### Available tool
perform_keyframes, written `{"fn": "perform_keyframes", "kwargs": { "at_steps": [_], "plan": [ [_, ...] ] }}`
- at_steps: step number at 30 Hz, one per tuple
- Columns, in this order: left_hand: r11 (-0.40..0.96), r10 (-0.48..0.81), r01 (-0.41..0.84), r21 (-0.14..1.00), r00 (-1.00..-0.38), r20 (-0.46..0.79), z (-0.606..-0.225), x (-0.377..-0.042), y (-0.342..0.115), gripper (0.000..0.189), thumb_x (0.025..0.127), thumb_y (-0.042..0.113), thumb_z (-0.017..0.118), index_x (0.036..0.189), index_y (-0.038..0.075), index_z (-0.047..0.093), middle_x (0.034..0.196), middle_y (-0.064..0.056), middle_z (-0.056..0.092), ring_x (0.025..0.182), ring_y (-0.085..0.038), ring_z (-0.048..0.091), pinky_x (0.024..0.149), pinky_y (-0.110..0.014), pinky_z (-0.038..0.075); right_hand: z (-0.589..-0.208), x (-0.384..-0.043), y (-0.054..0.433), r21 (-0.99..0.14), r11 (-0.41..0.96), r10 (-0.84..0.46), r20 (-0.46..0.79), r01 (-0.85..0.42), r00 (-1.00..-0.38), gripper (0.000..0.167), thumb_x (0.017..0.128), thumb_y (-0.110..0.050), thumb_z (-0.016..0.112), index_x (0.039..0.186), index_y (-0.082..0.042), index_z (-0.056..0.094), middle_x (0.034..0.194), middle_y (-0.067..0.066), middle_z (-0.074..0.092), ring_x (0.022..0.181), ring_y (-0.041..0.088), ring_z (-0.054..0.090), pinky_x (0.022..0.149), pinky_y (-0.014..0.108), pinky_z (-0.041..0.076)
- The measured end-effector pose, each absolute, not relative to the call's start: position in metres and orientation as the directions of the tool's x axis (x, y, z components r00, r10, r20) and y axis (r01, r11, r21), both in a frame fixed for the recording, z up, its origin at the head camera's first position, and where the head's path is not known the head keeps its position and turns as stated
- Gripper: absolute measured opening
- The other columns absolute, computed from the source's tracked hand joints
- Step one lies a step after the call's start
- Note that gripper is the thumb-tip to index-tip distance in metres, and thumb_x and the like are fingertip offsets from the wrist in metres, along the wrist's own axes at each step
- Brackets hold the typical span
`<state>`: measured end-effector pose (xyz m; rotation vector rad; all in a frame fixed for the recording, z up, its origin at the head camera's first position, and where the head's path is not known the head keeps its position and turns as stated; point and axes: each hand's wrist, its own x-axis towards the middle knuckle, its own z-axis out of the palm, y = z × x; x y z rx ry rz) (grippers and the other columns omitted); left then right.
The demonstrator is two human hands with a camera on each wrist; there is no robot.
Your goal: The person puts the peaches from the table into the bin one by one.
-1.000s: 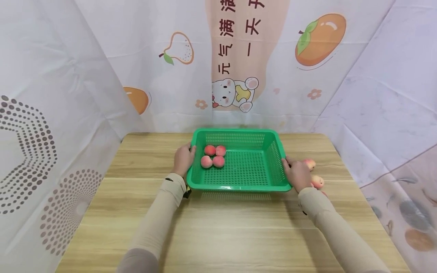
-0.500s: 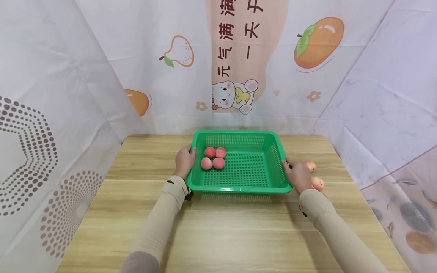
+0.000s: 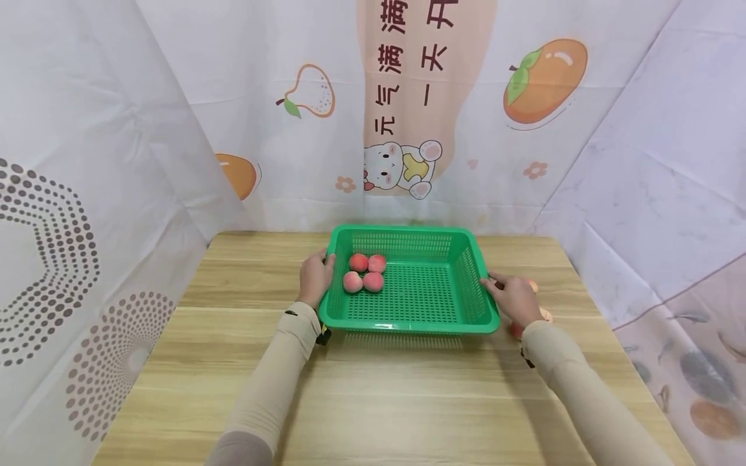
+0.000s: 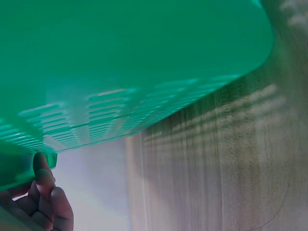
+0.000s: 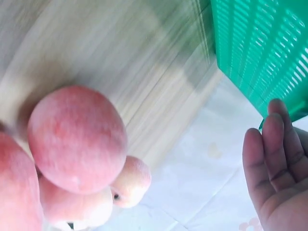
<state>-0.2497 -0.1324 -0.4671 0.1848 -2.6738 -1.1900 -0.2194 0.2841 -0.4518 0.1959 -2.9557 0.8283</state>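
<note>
A green plastic basket with slotted walls stands between both hands at the back of the table. Several pink-red peaches sit together in its left part. My left hand grips the left rim; in the left wrist view its fingers are bent below that rim. On the opposite side my right hand holds the right rim, thumb on top. The right wrist view shows three of its fingers nearly straight beneath the rim, with the thumb out of that view.
More peaches lie on the table just beside and below my right hand, partly hidden by it in the head view. The wood-grain table ends at a printed white curtain close behind the basket.
The basket and left hand keep their place on the table, while the whole view shifts slightly. My right hand has turned and shifted slightly right, its grip looser, covering more of the loose peaches.
</note>
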Motion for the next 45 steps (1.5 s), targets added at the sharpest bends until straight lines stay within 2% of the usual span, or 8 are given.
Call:
{"fn": "perform_keyframes", "kwargs": {
  "at_steps": [3,11,18,22,26,34,41,45],
  "plan": [
    [0.671,-0.196,-0.027,0.741,-0.970,0.142,-0.467,-0.251,-0.133,0.037,0.101,0.024,0.052,0.129,0.003,0.063,0.119,-0.020,0.068,0.109,-0.037,0.065,0.092,-0.049,0.050,-0.450,-0.222,0.285,-0.502,0.853,-0.119,0.081,-0.144,-0.990,0.050,0.100,-0.034,0.054,0.128,0.006,0.060,0.104,0.026,0.071,0.092,0.037,0.069,0.084,0.053,0.052],
    [0.688,-0.203,-0.057,0.723,-0.972,0.117,-0.466,-0.252,-0.133,0.040,0.101,0.025,0.051,0.132,0.002,0.060,0.127,-0.020,0.065,0.117,-0.037,0.061,0.097,-0.049,0.049,-0.440,-0.231,0.295,-0.519,0.848,-0.135,-0.019,-0.106,-0.991,0.055,0.101,-0.042,0.047,0.134,0.001,0.057,0.115,0.026,0.068,0.097,0.035,0.066,0.081,0.048,0.052],
    [0.696,-0.201,-0.064,0.715,-0.974,0.109,-0.465,-0.253,-0.131,0.041,0.101,0.026,0.051,0.134,0.003,0.059,0.128,-0.019,0.064,0.116,-0.036,0.062,0.094,-0.049,0.050,-0.425,-0.241,0.310,-0.469,0.873,-0.139,0.025,-0.134,-0.990,0.054,0.101,-0.042,0.047,0.125,0.003,0.063,0.113,0.028,0.068,0.096,0.040,0.066,0.083,0.054,0.051],
    [0.683,-0.218,-0.076,0.727,-0.970,0.104,-0.465,-0.253,-0.132,0.043,0.101,0.028,0.051,0.136,0.004,0.057,0.133,-0.019,0.061,0.121,-0.036,0.058,0.099,-0.049,0.048,-0.414,-0.247,0.317,-0.451,0.883,-0.137,0.013,-0.128,-0.990,0.054,0.102,-0.042,0.045,0.125,0.004,0.063,0.120,0.028,0.065,0.111,0.047,0.060,0.093,0.059,0.046],
    [0.680,-0.224,-0.073,0.730,-0.968,0.112,-0.464,-0.254,-0.133,0.043,0.101,0.027,0.051,0.135,0.002,0.057,0.133,-0.019,0.061,0.121,-0.037,0.058,0.100,-0.050,0.047,-0.409,-0.253,0.329,-0.429,0.895,-0.128,0.020,-0.124,-0.992,0.052,0.102,-0.038,0.046,0.125,0.005,0.062,0.122,0.030,0.062,0.113,0.049,0.058,0.093,0.060,0.045],
    [0.682,-0.220,-0.091,0.725,-0.972,0.085,-0.464,-0.253,-0.134,0.044,0.101,0.028,0.051,0.137,0.002,0.055,0.135,-0.019,0.060,0.123,-0.037,0.057,0.102,-0.049,0.046,-0.419,-0.254,0.349,-0.412,0.907,-0.095,0.001,-0.087,-0.995,0.048,0.101,-0.033,0.049,0.121,0.008,0.063,0.125,0.031,0.060,0.118,0.052,0.051,0.098,0.062,0.040],
    [0.694,-0.207,-0.082,0.715,-0.974,0.090,-0.465,-0.253,-0.133,0.044,0.101,0.027,0.050,0.137,0.002,0.055,0.134,-0.020,0.060,0.122,-0.037,0.057,0.100,-0.049,0.047,-0.436,-0.248,0.362,-0.414,0.910,-0.046,-0.053,-0.020,-0.998,0.053,0.100,-0.038,0.048,0.130,0.006,0.057,0.124,0.033,0.059,0.112,0.050,0.056,0.091,0.061,0.043],
    [0.680,-0.210,-0.090,0.728,-0.975,0.075,-0.466,-0.251,-0.132,0.045,0.102,0.029,0.050,0.138,0.003,0.054,0.136,-0.019,0.058,0.124,-0.036,0.056,0.101,-0.049,0.047,-0.445,-0.246,0.366,-0.396,0.918,-0.054,-0.064,-0.024,-0.997,0.053,0.098,-0.035,0.053,0.130,0.007,0.056,0.127,0.035,0.056,0.117,0.054,0.051,0.094,0.063,0.041]
  ]
}}
